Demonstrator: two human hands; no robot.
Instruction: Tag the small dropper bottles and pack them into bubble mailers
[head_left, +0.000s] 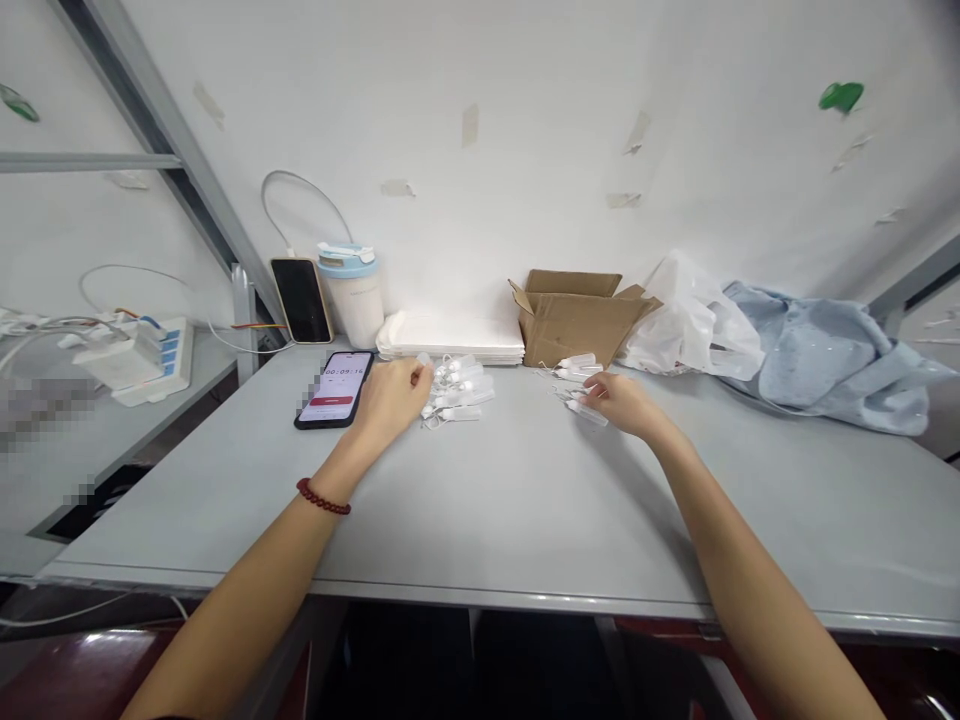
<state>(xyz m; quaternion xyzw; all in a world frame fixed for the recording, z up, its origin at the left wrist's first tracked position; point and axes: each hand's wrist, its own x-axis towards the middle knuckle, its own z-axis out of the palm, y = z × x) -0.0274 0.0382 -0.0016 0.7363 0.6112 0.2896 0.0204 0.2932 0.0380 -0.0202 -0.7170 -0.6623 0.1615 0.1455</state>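
My left hand (396, 394) rests on the table with its fingers curled, at the left edge of a pile of small clear plastic tubes (465, 385) with white ends and thin loops. Whatever its fingertips hold, if anything, is hidden behind the hand. At a smaller group of similar tubes (577, 367), in front of the cardboard box, my right hand (621, 402) pinches with thumb and fingers at a small clear plastic tube (589, 411). A red bead bracelet (324, 497) circles my left wrist.
A phone (334, 390) showing a timer lies left of my left hand. Behind stand another phone (301, 300), a lidded cup (356, 300), a white stack (454, 338) and an open cardboard box (574, 325). A plastic bag (694, 320) and blue cloth (832, 350) lie right.
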